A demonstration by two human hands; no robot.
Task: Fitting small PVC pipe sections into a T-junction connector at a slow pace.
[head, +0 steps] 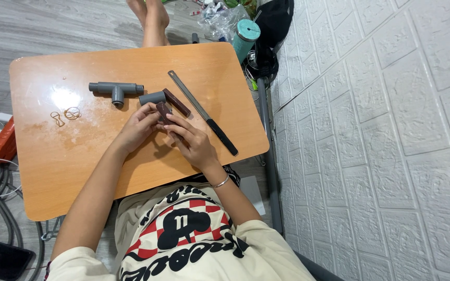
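Your left hand and right hand meet near the middle of the table, both closed on a small dark brown block between the fingertips. Its long axis points away from you, toward the short grey pipe just beyond; the left hand is nearer that pipe. A second brown block touches the pipe's right end. The grey tee fitting lies left of the pipe, the black-handled file right. No labels show.
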